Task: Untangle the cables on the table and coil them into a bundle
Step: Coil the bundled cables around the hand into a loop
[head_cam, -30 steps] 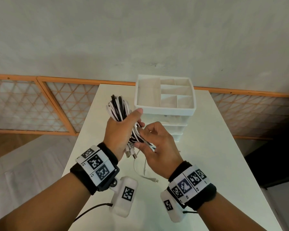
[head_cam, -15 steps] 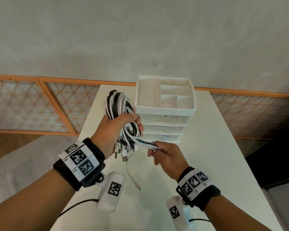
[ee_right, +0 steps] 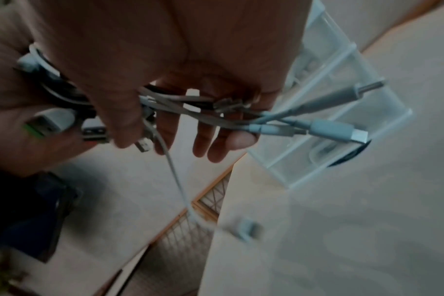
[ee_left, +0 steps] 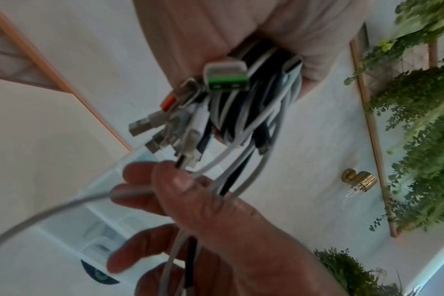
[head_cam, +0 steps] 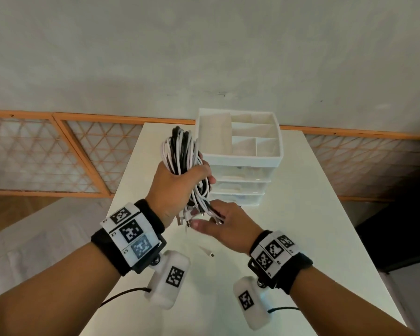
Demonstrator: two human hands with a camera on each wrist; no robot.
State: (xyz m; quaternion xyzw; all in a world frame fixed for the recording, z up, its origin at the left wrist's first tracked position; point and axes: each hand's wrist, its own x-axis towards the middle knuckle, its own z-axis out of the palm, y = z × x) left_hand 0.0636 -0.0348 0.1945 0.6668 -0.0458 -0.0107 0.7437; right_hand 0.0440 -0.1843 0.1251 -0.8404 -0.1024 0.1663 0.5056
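My left hand (head_cam: pixel 199 175) grips a folded bundle of black and white cables (head_cam: pixel 180 151) upright above the white table (head_cam: pixel 301 238). Its loops stick out above the fist, and the USB plugs (ee_left: pixel 226 78) hang below it. Just under the fist, my right hand (head_cam: pixel 204 219) pinches several loose cable tails (ee_right: pixel 266 120) between thumb and fingers. Their plug ends poke out past the fingers. One thin white cable (ee_right: pixel 175 170) hangs from the bundle, with its plug (head_cam: pixel 207 252) near the tabletop. In the left wrist view my right thumb (ee_left: pixel 188 184) lies across the strands.
A white drawer organiser (head_cam: pixel 243 159) with open top compartments stands on the table just behind and to the right of my hands. An orange lattice railing (head_cam: pixel 58 154) runs behind the table. The table's left edge (head_cam: pixel 121 190) is close to my left forearm.
Half a second ago my right hand had drawn a flat band of strands out to the right. It has now come back in under the left fist and holds the tails there. The bundle sits slightly higher.
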